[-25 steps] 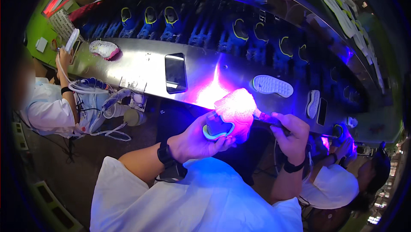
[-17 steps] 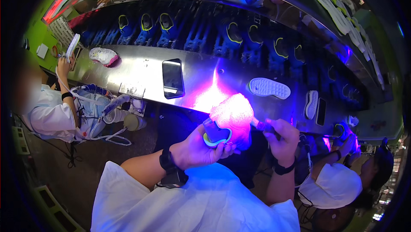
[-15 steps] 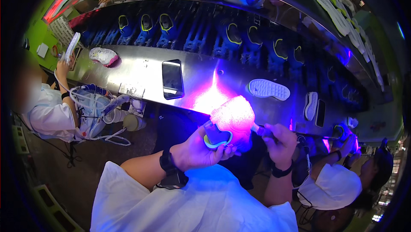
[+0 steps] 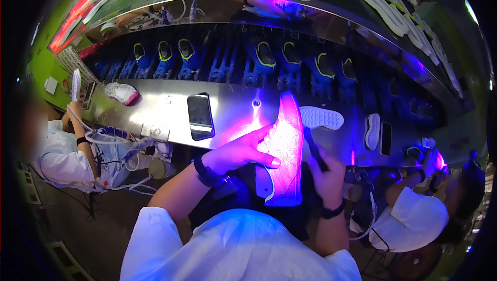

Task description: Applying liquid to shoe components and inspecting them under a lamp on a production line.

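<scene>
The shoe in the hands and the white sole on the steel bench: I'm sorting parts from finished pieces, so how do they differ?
The shoe is a full upper, glowing pink under violet light; the sole is a flat white piece with tread showing. The shoe is held off the bench by the left hand, toe pointing away; the sole lies loose on the bench, untouched. The shoe looks larger in the picture. Both sit near the middle of the bench.

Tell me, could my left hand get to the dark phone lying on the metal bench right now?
Probably not freely: the left hand is holding the shoe, though the phone lies uncovered just beyond it.
</scene>
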Available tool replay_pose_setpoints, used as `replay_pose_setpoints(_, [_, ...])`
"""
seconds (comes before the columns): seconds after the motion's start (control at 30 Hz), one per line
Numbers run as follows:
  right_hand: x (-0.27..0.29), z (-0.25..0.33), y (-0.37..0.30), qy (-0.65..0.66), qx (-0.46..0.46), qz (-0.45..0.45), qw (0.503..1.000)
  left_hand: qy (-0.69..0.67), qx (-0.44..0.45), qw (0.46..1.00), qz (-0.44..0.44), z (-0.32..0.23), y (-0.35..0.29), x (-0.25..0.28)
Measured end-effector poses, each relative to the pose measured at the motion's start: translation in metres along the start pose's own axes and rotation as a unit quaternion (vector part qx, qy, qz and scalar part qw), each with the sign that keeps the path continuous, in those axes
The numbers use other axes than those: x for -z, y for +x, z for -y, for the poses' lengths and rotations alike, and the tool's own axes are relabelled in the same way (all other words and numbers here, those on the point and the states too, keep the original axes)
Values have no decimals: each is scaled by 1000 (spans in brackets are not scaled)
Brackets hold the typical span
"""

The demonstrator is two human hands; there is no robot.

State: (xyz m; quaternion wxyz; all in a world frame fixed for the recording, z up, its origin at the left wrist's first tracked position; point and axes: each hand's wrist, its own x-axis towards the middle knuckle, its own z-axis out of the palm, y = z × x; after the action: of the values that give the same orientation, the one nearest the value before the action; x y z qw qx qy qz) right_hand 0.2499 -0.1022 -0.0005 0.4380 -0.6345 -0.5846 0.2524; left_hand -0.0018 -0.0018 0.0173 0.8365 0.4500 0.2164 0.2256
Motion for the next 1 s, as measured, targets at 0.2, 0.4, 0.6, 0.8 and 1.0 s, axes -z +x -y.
replay_pose_setpoints(0.2, [-13, -10, -23, 59, -12, 112, 992, 160, -58, 969, -179, -46, 5, 64])
replay_pose_setpoints(0.4, [-9, -34, -22, 94, -200, 58, 973, 445, 32, 787, -426, -116, 65, 213])
replay_pose_setpoints(0.6, [-15, -46, -4, 135, -258, -12, 956, 631, 94, 636, -433, -151, 132, 339])
replay_pose_setpoints(0.8, [-23, -72, 15, 132, -261, -26, 956, 651, -35, 545, -527, -117, 186, 425])
replay_pose_setpoints(1.0, [-30, -87, 30, 152, -294, -50, 942, 713, 32, 584, -387, -96, 284, 297])
